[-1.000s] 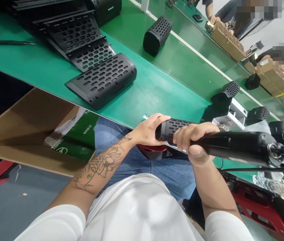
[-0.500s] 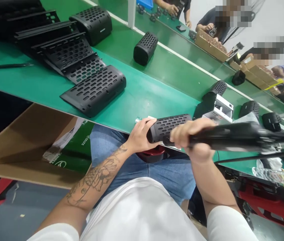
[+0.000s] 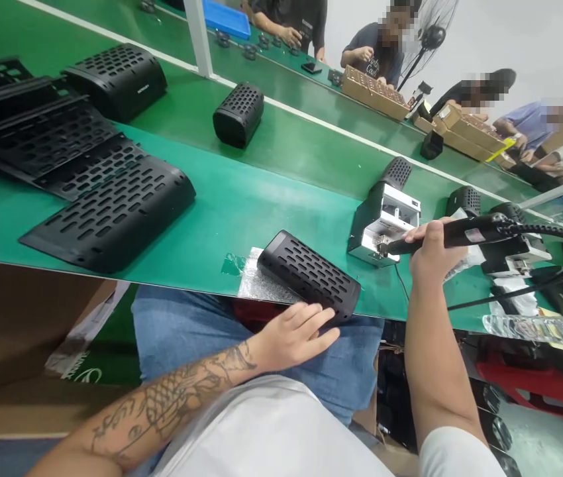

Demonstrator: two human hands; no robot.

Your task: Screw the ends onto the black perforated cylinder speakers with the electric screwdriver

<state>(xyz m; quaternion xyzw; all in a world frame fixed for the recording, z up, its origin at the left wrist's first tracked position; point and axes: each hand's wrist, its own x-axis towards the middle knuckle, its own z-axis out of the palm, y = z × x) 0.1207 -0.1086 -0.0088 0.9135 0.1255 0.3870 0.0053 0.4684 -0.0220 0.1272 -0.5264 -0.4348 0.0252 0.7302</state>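
While the left hand (image 3: 294, 334) lies open against the shell (image 3: 308, 283) at the bench's (image 3: 242, 199) near edge, the right hand (image 3: 430, 255) grips a driver (image 3: 453, 233).
Perforated plastic: likely light, stiff, slightly slick; best grasped across its long sides.

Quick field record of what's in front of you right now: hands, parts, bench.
left hand: fingertips on the near edge of the black perforated shell
right hand: gripping a corded black driver
shell: flat on a silver pad, at the green bench edge
driver tip: at the white-faced block
left of the shell: stacked perforated panels
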